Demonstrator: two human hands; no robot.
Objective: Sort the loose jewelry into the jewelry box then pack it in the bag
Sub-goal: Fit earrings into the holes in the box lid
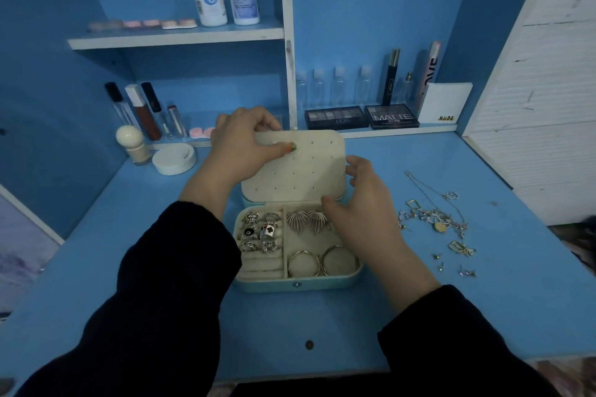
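Note:
A small teal jewelry box [300, 284] stands open in the middle of the blue desk. Its cream lid panel [309, 171] has rows of small holes. My left hand [240, 143] grips the lid's top left corner, thumb on the panel beside a small stud. My right hand [367, 206] hovers over the box's right side with loosely curled fingers and holds nothing. Several rings [261, 232] sit in the left slots, heart-shaped earrings [306, 219] and two hoops [319, 263] in the right compartments. Loose jewelry [435, 219] lies tangled on the desk to the right.
Small studs [454, 266] are scattered near the desk's right front. A white round jar [174, 158] and a cream bottle [130, 143] stand at the left back. Makeup palettes [361, 116], lip tubes and bottles line the shelves behind. No bag is in view.

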